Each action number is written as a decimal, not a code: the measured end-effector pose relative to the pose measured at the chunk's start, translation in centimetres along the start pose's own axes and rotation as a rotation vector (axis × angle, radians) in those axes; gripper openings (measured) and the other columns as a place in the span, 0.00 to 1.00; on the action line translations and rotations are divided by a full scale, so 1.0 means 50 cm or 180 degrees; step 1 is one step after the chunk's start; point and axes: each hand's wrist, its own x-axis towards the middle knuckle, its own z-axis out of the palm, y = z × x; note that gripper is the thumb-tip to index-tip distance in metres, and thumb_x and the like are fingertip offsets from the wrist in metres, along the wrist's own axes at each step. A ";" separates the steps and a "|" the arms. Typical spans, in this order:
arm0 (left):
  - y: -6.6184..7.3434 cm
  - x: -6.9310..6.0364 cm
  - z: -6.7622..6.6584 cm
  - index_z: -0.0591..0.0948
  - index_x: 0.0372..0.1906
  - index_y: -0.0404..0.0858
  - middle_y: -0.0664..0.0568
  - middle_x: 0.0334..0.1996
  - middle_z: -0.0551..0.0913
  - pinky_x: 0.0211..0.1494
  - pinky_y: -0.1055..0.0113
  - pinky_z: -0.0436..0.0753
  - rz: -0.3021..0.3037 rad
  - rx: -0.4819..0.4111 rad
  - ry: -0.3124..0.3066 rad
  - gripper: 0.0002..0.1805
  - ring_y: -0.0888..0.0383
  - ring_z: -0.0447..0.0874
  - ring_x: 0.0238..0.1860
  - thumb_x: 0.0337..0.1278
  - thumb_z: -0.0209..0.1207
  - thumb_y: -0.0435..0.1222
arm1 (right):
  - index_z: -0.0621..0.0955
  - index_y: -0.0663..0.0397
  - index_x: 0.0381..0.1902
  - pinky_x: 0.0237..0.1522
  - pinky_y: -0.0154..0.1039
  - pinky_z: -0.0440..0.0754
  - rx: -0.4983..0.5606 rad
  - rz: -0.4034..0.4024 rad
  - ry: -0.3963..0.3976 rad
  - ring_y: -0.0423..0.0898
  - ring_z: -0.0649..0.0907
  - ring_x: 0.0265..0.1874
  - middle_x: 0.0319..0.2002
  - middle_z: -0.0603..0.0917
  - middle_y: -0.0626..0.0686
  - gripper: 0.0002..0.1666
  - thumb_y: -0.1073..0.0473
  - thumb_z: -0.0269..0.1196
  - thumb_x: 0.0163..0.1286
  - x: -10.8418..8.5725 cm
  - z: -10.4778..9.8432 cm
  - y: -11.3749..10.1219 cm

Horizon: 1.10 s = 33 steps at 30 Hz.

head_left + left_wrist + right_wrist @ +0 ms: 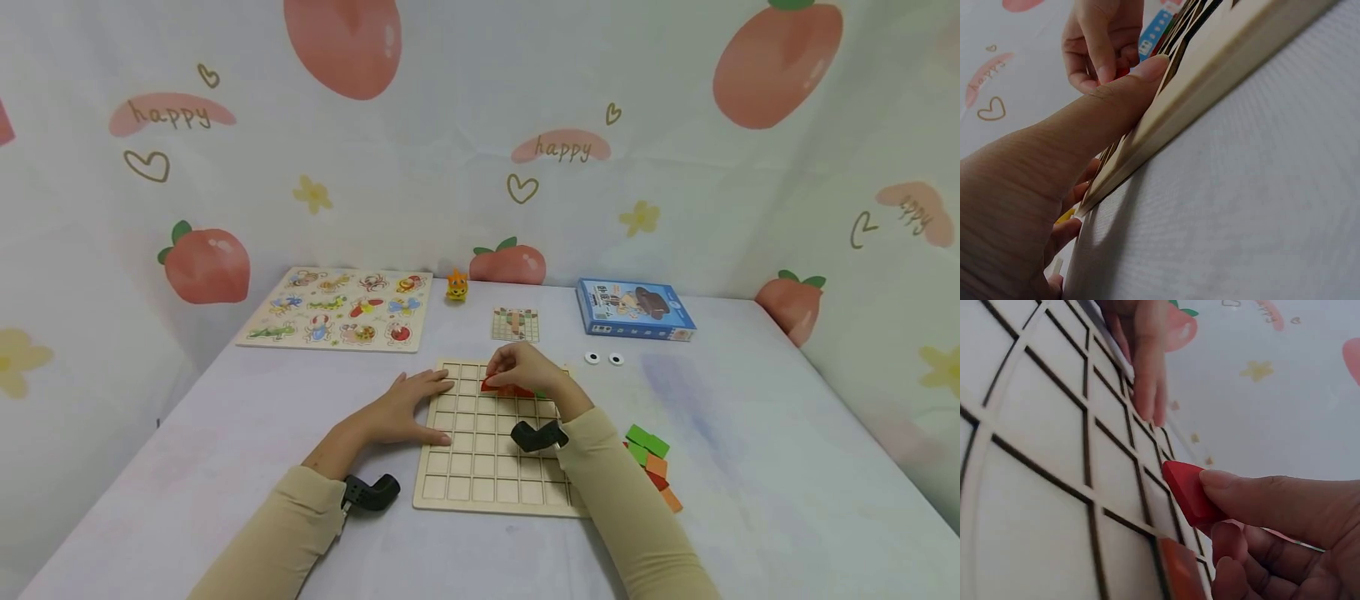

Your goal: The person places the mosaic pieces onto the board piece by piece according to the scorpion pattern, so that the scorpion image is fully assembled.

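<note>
Between the thumb and fingers of my right hand (525,368) is a small red tile (1190,490), pinched just above the wooden grid board (483,468). An orange tile (1182,569) lies in a cell close by in the right wrist view. More red and green pieces sit along that upper row, partly hidden by the hand. At the board's left edge rests my left hand (401,410), fingers spread. Its thumb (1116,94) lies on the rim in the left wrist view, with the other fingers farther along the edge.
Loose green, orange and red tiles (649,458) lie right of the board, partly behind the right sleeve. Beyond it are a pattern card (516,325), two eye discs (603,358), a blue box (636,310), a small orange-yellow toy (457,287) and an insect puzzle board (337,308).
</note>
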 end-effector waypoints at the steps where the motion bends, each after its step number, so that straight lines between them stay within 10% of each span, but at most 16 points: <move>1: 0.000 0.000 0.000 0.64 0.69 0.45 0.50 0.73 0.55 0.74 0.42 0.37 0.0002 0.0004 0.0002 0.49 0.49 0.46 0.74 0.39 0.65 0.61 | 0.81 0.67 0.34 0.25 0.32 0.79 0.0001 0.0005 0.0018 0.39 0.77 0.19 0.22 0.79 0.49 0.07 0.66 0.65 0.60 0.002 0.003 0.002; 33: -0.003 0.002 0.002 0.64 0.69 0.44 0.50 0.73 0.55 0.73 0.41 0.37 0.0003 0.0044 0.0003 0.50 0.48 0.46 0.74 0.39 0.65 0.62 | 0.85 0.64 0.34 0.25 0.30 0.71 -0.0319 0.0068 0.0123 0.38 0.73 0.20 0.23 0.82 0.51 0.07 0.65 0.65 0.60 0.002 0.016 0.008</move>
